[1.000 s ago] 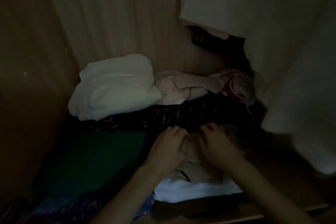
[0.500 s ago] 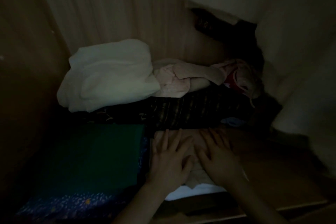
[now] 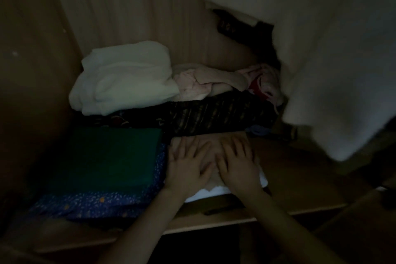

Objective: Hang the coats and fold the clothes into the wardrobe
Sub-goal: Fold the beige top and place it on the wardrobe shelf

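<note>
Both hands are lying flat, fingers straight and spread, on a folded beige garment (image 3: pixel 230 138) near the front of the wardrobe shelf (image 3: pixel 300 178). The left hand (image 3: pixel 189 167) is pressing its left half and the right hand (image 3: pixel 239 165) its right half, thumbs almost touching; neither is gripping anything. The beige piece is sitting on a folded white one (image 3: pixel 214 192), whose edge is showing just under the wrists, so this is looking like a stack of 2 being patted down at its resting place.

A good part of the folding seems done. To the left, just beside the hands, a green fold (image 3: pixel 111 156) is lying on a blue speckled fold (image 3: pixel 96 201), both squared up. Behind them, along the far wall, a white bundle (image 3: pixel 124 77) is resting on a dark patterned garment (image 3: pixel 214 113), with a pink garment (image 3: pixel 199 83) crumpled to its right. These far items are looking loosely heaped rather than folded, so they may still be needing attention, though the dim light is making that hard to judge.

On the right, a pale coat (image 3: pixel 321 49) is hanging down over the shelf, so at least 1 hanging job appears finished. Whether more coats or clothes are waiting outside the view cannot be told.

I am judging the task as well along: this stack is placed, and the hands only need to lift away.
</note>
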`<state>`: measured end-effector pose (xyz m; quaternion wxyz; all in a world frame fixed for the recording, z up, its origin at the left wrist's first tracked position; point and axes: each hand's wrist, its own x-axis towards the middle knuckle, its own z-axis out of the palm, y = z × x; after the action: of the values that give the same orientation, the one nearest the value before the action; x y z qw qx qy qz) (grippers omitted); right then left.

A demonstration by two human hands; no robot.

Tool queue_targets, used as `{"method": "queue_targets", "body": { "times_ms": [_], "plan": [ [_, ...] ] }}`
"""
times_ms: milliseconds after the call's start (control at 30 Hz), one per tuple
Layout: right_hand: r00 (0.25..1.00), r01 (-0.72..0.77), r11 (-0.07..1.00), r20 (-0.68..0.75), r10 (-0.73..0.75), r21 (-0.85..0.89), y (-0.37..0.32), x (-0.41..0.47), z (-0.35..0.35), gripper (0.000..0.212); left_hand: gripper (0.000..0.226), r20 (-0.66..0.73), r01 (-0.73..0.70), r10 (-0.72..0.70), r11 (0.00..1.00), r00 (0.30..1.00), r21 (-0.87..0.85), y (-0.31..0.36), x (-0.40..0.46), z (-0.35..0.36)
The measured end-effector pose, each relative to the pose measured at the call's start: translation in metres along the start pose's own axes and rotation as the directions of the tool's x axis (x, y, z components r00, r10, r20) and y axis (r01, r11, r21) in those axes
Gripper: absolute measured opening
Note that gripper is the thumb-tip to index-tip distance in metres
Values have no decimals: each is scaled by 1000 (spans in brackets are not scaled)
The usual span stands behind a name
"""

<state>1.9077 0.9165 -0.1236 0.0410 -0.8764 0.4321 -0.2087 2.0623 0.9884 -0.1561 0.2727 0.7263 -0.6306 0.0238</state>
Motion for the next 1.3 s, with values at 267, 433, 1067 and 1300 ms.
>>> {"method": "queue_targets", "body": {
  "times_ms": [267, 433, 1067, 1300],
  "plan": [
    [999, -40, 999, 23, 40, 18, 8, -22, 1, 45, 67, 98, 101, -119, 980, 988, 174, 22, -12, -15],
    [986, -58, 998, 158, 57, 2, -2, -21, -21, 46, 61, 27, 185, -196, 955, 980, 233, 45, -20, -20],
    [930, 220, 958, 258, -263, 184, -98, -148, -84, 48, 56, 218, 388, -506, 821, 834, 419, 74, -239, -158],
    [900, 322, 930, 249, -359, 176, -184, -215, -103, 47, 58, 28, 372, -453, 765, 891, 526, 91, -337, -230]
  ]
}}
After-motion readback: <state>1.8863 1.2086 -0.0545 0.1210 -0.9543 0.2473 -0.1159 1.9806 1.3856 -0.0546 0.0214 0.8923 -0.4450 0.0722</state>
